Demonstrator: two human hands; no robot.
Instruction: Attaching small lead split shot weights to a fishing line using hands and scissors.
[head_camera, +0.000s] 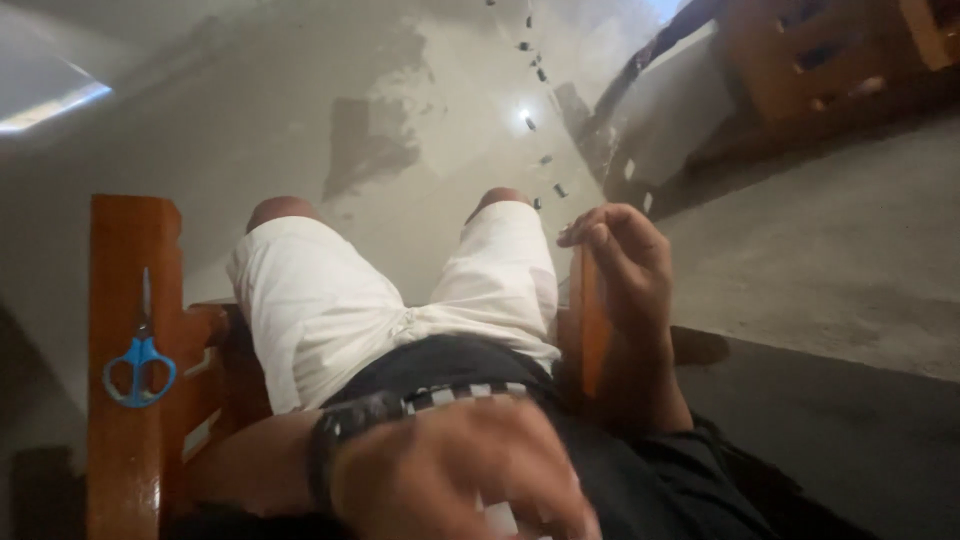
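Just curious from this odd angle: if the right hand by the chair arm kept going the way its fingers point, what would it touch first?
Probably the white shorts: the right hand rests at the wooden armrest, fingers curled toward that leg. Depth is unclear.

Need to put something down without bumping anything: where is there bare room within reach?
The left armrest is bare above and below the blue scissors. The lap in white shorts is open between the knees. The right armrest is crowded by the right hand; the blurred left hand covers the waist.
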